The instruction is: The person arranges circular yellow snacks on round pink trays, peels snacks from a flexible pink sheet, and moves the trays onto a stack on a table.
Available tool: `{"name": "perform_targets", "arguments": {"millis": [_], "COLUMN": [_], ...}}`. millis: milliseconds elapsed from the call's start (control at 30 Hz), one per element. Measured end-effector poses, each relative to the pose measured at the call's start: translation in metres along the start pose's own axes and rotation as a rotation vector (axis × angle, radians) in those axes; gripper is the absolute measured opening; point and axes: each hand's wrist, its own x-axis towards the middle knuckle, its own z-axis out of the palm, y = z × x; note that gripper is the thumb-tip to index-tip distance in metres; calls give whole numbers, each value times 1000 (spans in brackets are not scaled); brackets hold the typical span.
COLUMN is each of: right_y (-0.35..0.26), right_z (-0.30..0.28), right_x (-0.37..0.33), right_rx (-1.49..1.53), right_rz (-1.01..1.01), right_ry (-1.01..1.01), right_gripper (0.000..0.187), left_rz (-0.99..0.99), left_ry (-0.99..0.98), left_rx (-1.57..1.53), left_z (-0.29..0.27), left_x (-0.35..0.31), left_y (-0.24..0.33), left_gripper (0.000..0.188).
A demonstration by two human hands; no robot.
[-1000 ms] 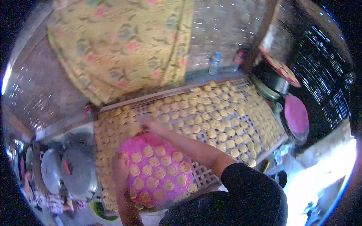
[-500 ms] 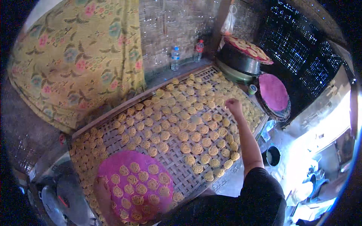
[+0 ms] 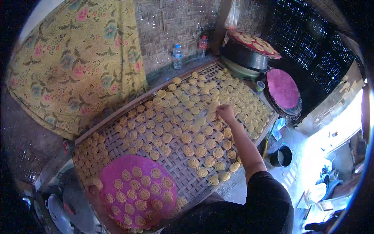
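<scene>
My right hand [image 3: 225, 112] reaches over a woven bamboo drying rack [image 3: 179, 160]. Its fingers are pinched together just above the rows of pale yellow noodle-like coils; whatever lies between the fingertips is hidden. One coil [image 3: 211, 116] lies right beside them. At the near left, a round pink tray [image 3: 161, 195] bears several similar coils [image 3: 141, 205] and overlaps the rack. My left hand [image 3: 93, 188] shows only as a blurred, reddish shape at the tray's left edge, its fingers not distinguishable.
A dark pot [image 3: 243, 59] with a coil-laden red tray [image 3: 255, 42] stands at the far right, near another pink disc [image 3: 282, 89]. Two bottles [image 3: 177, 57] stand behind the rack. A flowered cloth [image 3: 78, 70] hangs left. A black bucket [image 3: 281, 156] sits on the floor.
My right hand has moved left and slightly down over the rack, fingers still pinched. The view has shifted a little. The blurred left-hand shape now sits farther left along the pink tray's edge.
</scene>
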Motion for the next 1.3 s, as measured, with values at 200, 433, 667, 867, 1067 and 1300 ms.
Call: {"name": "perform_targets", "arguments": {"millis": [200,433,667,867,1067,1300], "right_y": [-129,-178,-11,49,84,19], "right_z": [-13,-15,-65,-23,-25,14], "right_x": [-131,-188,-30,22,44,4], "right_rx": [216,235,261,724,-727,-773], "right_rz": [-481,-373,-67,45,-914,-299], "right_ry": [-203,-641,163,-85,41,29], "right_gripper": [39,34,15,13,13,29], "left_rz": [-32,-145,-125,-176,-119,-244], "left_ry": [-340,-685,-526,-458,-297,-273], "left_rx": [-370,-666,-498,-518,-409,-241], "left_z": [52,152,111,97,63,24], "left_x": [-18,-62,-34,-24,-32,-44], "left_y": [123,182,137,79,74,69], "left_gripper": [15,26,32,29,32,31]}}
